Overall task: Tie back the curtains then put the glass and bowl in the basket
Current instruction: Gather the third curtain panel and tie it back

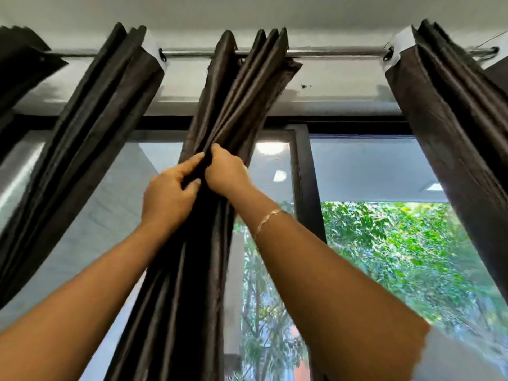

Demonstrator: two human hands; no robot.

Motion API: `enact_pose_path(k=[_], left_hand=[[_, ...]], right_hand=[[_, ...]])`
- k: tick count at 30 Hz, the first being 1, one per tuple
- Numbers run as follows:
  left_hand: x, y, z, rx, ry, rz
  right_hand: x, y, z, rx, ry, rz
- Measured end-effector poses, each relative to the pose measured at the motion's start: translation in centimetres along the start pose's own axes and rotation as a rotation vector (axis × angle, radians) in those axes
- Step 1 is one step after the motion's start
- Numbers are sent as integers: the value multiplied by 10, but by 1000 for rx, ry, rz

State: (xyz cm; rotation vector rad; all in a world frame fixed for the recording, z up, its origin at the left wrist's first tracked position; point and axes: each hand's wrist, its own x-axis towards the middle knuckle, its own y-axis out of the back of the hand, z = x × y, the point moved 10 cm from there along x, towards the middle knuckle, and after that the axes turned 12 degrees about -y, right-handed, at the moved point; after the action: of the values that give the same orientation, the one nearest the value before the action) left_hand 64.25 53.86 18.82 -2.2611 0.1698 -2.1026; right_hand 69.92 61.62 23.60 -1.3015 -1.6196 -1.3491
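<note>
Backlit by window, edges perhaps smeared

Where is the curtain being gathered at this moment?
In the head view, the gathered curtain hangs from the rod at centre, between the left curtain and the right curtain; the left hand and right hand grip it side by side.

Plain dark brown curtains with a dull sheen, white-backed at the top folds; silver-grey rod; black window frame; white ceiling; bright green leaves; pale gold bracelet
</note>
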Motion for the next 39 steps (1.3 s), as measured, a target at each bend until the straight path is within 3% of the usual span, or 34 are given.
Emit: enact_pose_path(k=[5, 11, 17, 31, 39], left_hand=[[-56, -42, -13, -147, 112, -166], [-132, -40, -15, -50, 275, -59], [-215, -32, -13, -5, 410, -67], [-381, 40, 30, 278, 608, -288], [-411, 78, 39, 181, 714, -197]], right_hand=[[-43, 15, 66, 155, -111, 62], [-106, 28, 121, 170, -171, 158], [-166, 16, 150, 100, -213, 188], [-329, -55, 150, 18, -225, -138], [-399, -79, 123, 286, -220, -155]])
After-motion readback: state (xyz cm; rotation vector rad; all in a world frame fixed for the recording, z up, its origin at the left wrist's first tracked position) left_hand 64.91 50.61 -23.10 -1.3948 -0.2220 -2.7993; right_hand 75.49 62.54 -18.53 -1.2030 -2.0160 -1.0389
